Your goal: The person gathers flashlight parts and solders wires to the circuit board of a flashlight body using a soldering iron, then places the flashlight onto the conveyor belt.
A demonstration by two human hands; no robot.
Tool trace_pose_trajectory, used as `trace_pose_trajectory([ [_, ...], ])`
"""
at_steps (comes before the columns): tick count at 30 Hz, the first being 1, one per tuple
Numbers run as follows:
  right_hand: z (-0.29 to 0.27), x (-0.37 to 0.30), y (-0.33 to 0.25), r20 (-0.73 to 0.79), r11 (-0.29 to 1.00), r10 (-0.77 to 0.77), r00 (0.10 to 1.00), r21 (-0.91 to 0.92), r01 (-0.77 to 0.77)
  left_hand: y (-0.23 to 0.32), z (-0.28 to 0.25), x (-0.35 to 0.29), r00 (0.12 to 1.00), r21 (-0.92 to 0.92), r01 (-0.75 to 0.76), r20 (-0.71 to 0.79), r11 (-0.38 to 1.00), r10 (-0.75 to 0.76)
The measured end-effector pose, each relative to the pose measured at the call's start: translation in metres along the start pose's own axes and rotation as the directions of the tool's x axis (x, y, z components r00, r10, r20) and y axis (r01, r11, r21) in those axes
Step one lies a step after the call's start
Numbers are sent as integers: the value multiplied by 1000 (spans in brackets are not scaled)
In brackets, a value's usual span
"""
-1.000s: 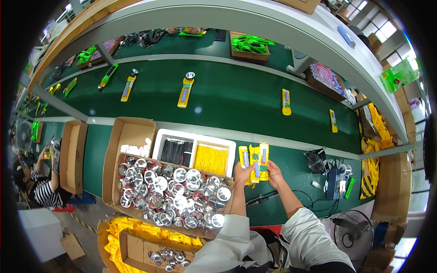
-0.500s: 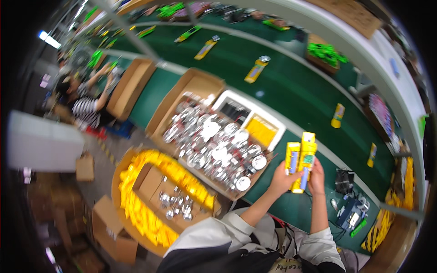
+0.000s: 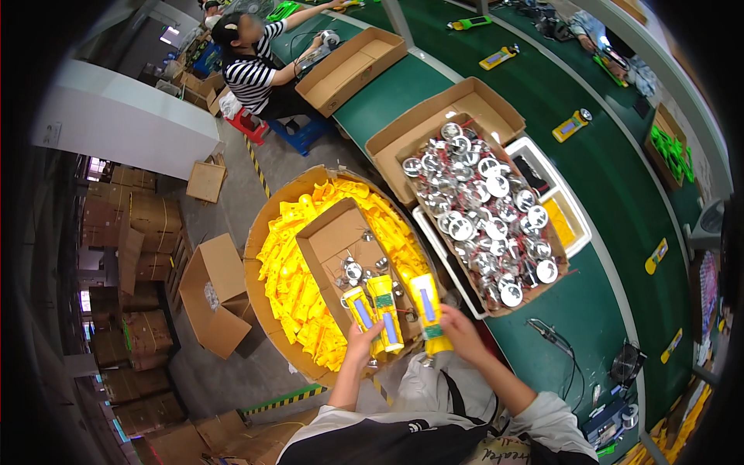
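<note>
- Workshop floor [image 3: 236,213], grey, well off to the left of both grips; a person in a striped top [image 3: 252,74] sits beyond, far side of it.
- Head view: green bench [image 3: 597,310] lies to the right of the right grip. Carton of silvery reflectors [image 3: 496,186] on it, ahead and to the right.
- Left grip [image 3: 363,345]: fingers closed round the near ends of two yellow casings side by side, left casing [image 3: 359,308] and middle casing [image 3: 382,298]. Each shows a purple cell; green board visible on the middle one.
- Right grip [image 3: 459,335]: clasping the right casing [image 3: 425,298] along its near right edge; purple cell toward the far end, green board nearer the fingers.
- Key relation: right casing stands just left of the right grip, a narrow gap short of the middle casing. All three long axes run away from the body, far ends leaning left, left casing most tilted.
- Inner carton [image 3: 329,232], holding a few loose reflectors, lies straight ahead of the left grip, the nearer hand; casings overlap its near end in this view, contact unclear.
- Round carton [image 3: 271,198] of yellow parts [image 3: 287,263] surrounds it, ahead and left.
</note>
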State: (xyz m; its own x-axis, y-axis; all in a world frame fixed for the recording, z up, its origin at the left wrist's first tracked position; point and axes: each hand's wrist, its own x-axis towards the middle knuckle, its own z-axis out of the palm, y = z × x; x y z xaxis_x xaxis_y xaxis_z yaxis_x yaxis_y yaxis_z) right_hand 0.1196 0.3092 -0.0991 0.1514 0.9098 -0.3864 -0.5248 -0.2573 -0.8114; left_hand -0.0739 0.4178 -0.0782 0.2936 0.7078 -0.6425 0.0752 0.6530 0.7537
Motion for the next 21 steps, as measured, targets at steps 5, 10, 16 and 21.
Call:
trace_pose_trajectory([
  [5, 53, 72, 112, -34, 983, -31, 999, -183, 24, -30, -55, 53, 993, 29, 64, -103, 998, -60],
  [10, 82, 102, 93, -205, 869, 38, 978, -477, -134, -52, -84, 81, 990, 8, 69, -126, 998, -68],
  [16, 80, 115, 81, -258, 722, 38, 965, -661, -205, -45, -66, 80, 980, 71, 103, -178, 992, -89],
  [21, 82, 111, 80, -215, 528, 45, 976, -824, -206, -44, -64, 79, 961, 282, 6, -268, 959, 73],
])
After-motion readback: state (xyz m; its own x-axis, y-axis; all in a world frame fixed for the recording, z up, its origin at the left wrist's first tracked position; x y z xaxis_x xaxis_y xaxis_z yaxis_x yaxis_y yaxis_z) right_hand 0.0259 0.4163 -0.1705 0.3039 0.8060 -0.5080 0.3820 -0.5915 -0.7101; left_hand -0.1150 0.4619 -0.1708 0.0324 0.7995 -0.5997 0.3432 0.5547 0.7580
